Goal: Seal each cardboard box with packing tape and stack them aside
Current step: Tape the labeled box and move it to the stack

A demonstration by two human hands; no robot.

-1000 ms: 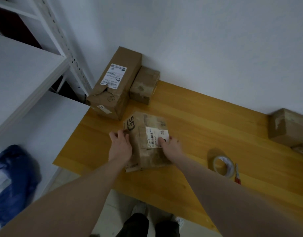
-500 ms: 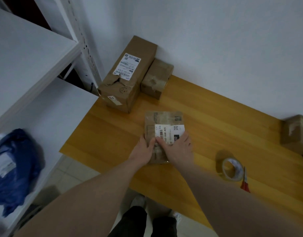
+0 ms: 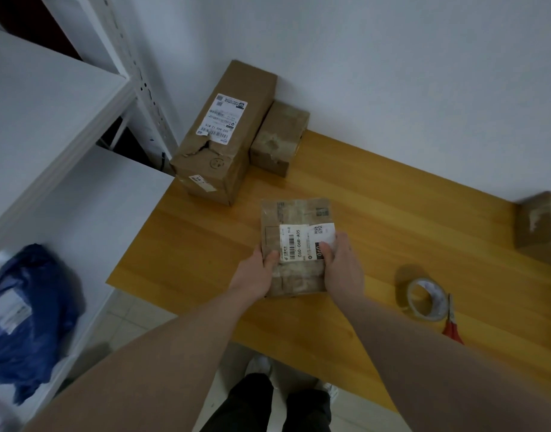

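A flat cardboard box (image 3: pixel 299 216) with a white shipping label lies near the front of the wooden table (image 3: pixel 392 219). My left hand (image 3: pixel 257 269) grips its left side, thumb on top beside the label. My right hand (image 3: pixel 341 263) grips its right side, thumb on the label's dark corner. A roll of clear packing tape (image 3: pixel 423 299) stands on the table to the right, apart from both hands. At the back left a long labelled box (image 3: pixel 224 141) lies with a small box (image 3: pixel 279 138) beside it, both against the wall.
Red-handled scissors (image 3: pixel 451 322) lie just right of the tape. Another cardboard box (image 3: pixel 539 226) sits at the right edge. White metal shelving (image 3: pixel 50 126) stands at the left, with a blue bag (image 3: pixel 25 316) on its lower shelf. My legs and shoes show below the table's front edge.
The box has been turned from a slanted position to lie square to me. Both hands shifted from its top to its two sides. The camera view moved a little.
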